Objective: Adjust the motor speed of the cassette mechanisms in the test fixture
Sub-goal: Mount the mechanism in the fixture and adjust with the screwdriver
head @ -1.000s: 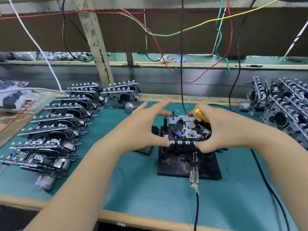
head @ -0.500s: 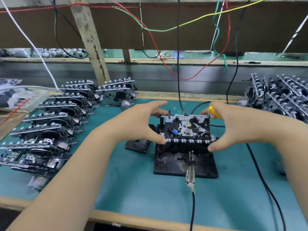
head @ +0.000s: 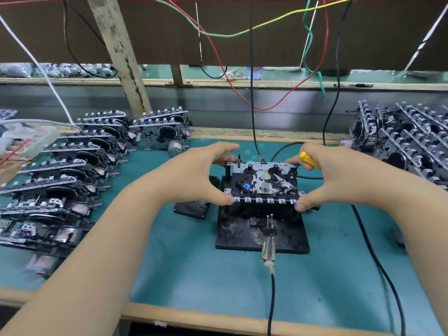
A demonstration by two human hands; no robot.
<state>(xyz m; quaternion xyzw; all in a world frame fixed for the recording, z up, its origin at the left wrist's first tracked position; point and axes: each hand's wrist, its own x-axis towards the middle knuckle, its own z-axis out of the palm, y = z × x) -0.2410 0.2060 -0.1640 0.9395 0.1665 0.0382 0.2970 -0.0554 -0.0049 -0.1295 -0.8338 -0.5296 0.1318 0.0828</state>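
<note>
— Both hands, how do they sit in the head view?

— Left hand (head: 194, 175) grips the left end of the cassette mechanism (head: 263, 181), thumb on the near edge, fingers over the far edge. Right hand (head: 339, 180) pinches the right end the same way, with a yellow-handled screwdriver (head: 309, 160) tucked under its fingers.

— And where is the mechanism?

— On the black test fixture (head: 242, 236), mid tabletop (head: 194, 275). Whether it is fully seated, I cannot tell.

— What lies around it?

— A row of mechanisms (head: 70, 170) overlapping along the left, a pile of mechanisms (head: 407, 141) at the right edge. A metal clip on a black cable (head: 268, 251) rests on the fixture's near edge. Coloured wires (head: 218, 32) hang behind.
</note>
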